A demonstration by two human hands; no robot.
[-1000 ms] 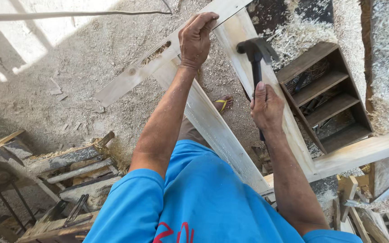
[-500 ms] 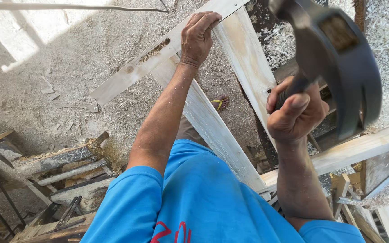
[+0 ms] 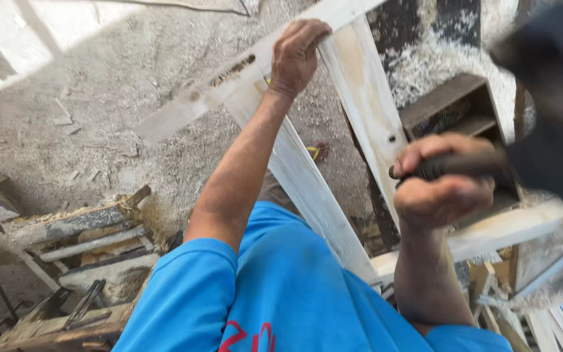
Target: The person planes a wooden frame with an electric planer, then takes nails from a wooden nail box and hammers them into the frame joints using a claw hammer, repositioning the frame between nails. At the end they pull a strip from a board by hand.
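Observation:
My left hand (image 3: 296,55) grips the top crosspiece of a pale wooden frame (image 3: 307,182) made of long planks that stands in front of me. My right hand (image 3: 444,186) is closed on the dark handle of a hammer (image 3: 542,85). The hammer's black head is raised close to the camera at the upper right and is blurred. A second plank (image 3: 366,98) of the frame runs down between my two hands. My blue sleeves fill the bottom of the view.
The ground (image 3: 99,85) is covered in sawdust and wood chips. A dark wooden shelf box (image 3: 457,111) lies behind the frame on the right. Rough timber pieces and a bench (image 3: 79,241) are piled at the lower left. More pale slats (image 3: 542,313) lie at the lower right.
My right hand has swung the hammer up from the frame toward the camera, then turned it sideways to the right. My left hand has kept its hold on the crosspiece.

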